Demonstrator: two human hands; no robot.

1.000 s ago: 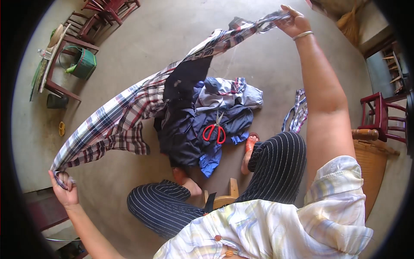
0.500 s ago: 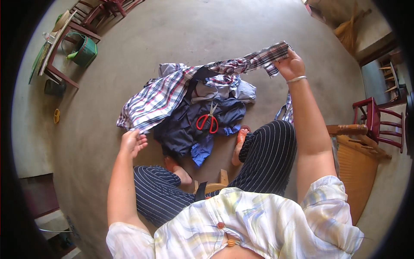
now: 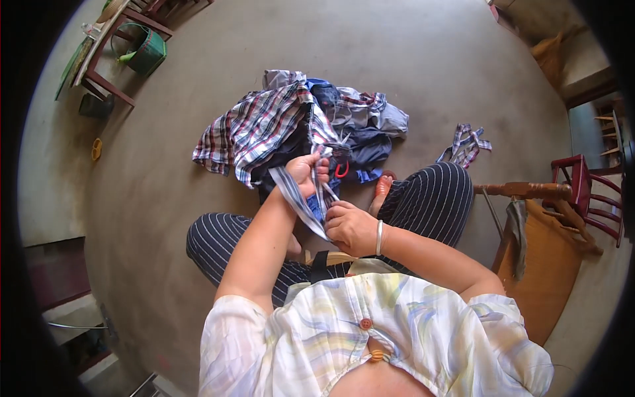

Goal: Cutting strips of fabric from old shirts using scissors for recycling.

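Note:
A plaid cloth (image 3: 261, 126) in white, red and dark blue spreads over the left of a heap of clothes on the floor. From its right side a torn strip (image 3: 291, 192) runs down between my hands. My left hand (image 3: 305, 173) is closed round the strip near the cloth. Lower and to the right, my right hand (image 3: 352, 228) pinches the strip's lower part, fingers curled inward. Just beyond my left hand, the red-handled scissors (image 3: 342, 170) lie on the dark clothes (image 3: 370, 149), largely covered by the plaid fabric.
Loose plaid strips (image 3: 466, 145) lie on the floor beyond my right knee. A wooden chair-like piece (image 3: 542, 251) and a dark red chair (image 3: 575, 192) stand at the right. At the far left are a table (image 3: 99, 49) and a green basket (image 3: 147, 54). My sandalled foot (image 3: 382, 188) is beside the heap.
Both hands have come inward from stretching the plaid cloth wide. The cloth's left part now rests on the heap, its strip gathered between my hands. The scissors have become mostly covered.

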